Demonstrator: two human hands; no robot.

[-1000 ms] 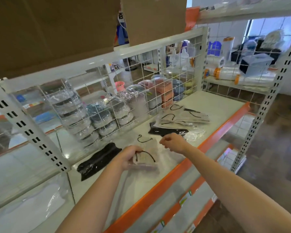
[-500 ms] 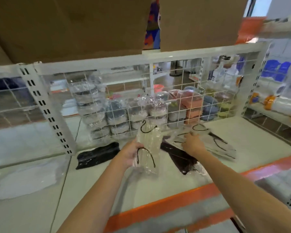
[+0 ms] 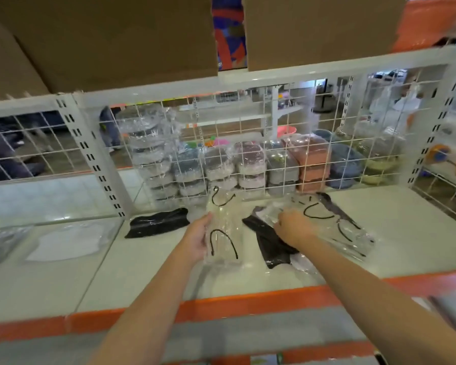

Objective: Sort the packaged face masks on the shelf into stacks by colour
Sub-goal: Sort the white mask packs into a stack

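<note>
Head view: two bare hands work among packaged masks on a white shelf [image 3: 419,233] with an orange front edge.
Bare room lies right and front-left. The left hand [image 3: 196,239] grips a clear-wrapped pale mask with black loops [image 3: 224,233]; the right hand [image 3: 294,227] presses, fingers curled, on a pile of similar clear packets [image 3: 334,225] overlapping a black packaged mask [image 3: 271,246]. Another black packet [image 3: 158,222] lies left; a wire grid [image 3: 248,154] closes the back.

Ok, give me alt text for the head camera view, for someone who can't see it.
A person's left hand holds a clear-wrapped pale mask over a white shelf, while the right hand rests on a pile of packaged masks. A black mask pack lies at left.
</note>
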